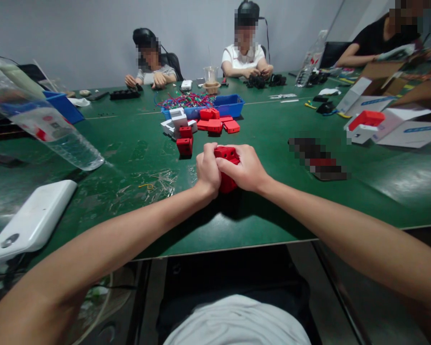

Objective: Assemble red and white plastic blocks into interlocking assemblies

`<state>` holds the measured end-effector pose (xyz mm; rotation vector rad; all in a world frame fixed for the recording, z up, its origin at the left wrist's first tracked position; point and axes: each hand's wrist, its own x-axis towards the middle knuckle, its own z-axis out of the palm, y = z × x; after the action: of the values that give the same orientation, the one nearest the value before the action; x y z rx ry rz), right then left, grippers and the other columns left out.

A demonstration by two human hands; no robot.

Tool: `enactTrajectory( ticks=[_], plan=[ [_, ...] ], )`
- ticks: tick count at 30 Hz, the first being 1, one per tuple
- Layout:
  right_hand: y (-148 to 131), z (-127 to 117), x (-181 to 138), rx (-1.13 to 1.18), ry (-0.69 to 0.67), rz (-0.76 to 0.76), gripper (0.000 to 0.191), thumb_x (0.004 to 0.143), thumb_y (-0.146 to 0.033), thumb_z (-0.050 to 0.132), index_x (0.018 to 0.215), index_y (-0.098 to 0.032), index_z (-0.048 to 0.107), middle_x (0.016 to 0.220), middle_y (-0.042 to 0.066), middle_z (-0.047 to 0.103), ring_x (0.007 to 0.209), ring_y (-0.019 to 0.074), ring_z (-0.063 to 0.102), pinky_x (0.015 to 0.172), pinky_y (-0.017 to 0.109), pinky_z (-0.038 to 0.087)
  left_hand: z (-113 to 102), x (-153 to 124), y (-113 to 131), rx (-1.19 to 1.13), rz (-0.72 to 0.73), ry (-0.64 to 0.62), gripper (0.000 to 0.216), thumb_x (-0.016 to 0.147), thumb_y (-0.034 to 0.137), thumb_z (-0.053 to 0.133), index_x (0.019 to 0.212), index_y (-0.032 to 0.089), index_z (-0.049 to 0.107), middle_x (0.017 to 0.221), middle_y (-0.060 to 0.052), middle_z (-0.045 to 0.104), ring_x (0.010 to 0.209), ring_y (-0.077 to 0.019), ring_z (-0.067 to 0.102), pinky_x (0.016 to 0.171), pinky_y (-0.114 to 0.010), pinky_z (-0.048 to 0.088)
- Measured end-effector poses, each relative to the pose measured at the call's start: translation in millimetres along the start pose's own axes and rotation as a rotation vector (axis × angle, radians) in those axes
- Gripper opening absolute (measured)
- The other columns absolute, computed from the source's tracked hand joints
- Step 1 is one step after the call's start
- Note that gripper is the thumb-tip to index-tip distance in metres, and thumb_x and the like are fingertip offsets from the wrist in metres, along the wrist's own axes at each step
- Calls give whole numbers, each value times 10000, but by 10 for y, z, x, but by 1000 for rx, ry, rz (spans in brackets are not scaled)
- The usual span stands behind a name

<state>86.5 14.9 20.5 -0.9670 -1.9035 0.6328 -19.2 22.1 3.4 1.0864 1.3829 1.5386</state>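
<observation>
The fingers (205,167) of the left hand (208,176) are curling tightly around the left side of a red plastic block (225,153). The right hand (247,171) is gripping the same block from the other side, with its fingers folding over the top. Both hands are resting on the green worktop (129,148), near its front edge, and the block is sitting between them (its lower part is hidden by the hands).

At the far left a flat white device (32,220) is lying on the worktop, and a clear water bottle (46,127) is showing tilted behind it. Thin wire scraps (154,184) are lying just left of the hands. Behind the hands a small red cube (185,143) is standing alone. Further back, white pieces (175,120) and red pieces (215,125) are lying in front of a blue tray (233,103). At the right, open white cartons (402,129) are standing well apart from the hands. Three other people are sitting at the far side.
</observation>
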Motion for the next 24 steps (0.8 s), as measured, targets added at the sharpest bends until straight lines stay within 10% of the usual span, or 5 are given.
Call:
enactTrajectory(
  ticks=[14,24],
  plan=[
    [56,-37,71,16,-77,46,276,797,-347,540,753,-126,700,604,-13,536,591,116,437,593,261,323,8,69,-45,-62,-69,-70,394,911,470,411,704,190,595,664,-11,617,657,-160,604,629,-261,480],
    [9,-26,8,-82,76,-82,256,792,-348,560,739,-141,702,657,10,619,591,124,474,624,270,368,11,194,-92,63,134,-57,395,948,422,473,627,206,553,562,13,551,684,-158,617,694,-248,493]
  ],
)
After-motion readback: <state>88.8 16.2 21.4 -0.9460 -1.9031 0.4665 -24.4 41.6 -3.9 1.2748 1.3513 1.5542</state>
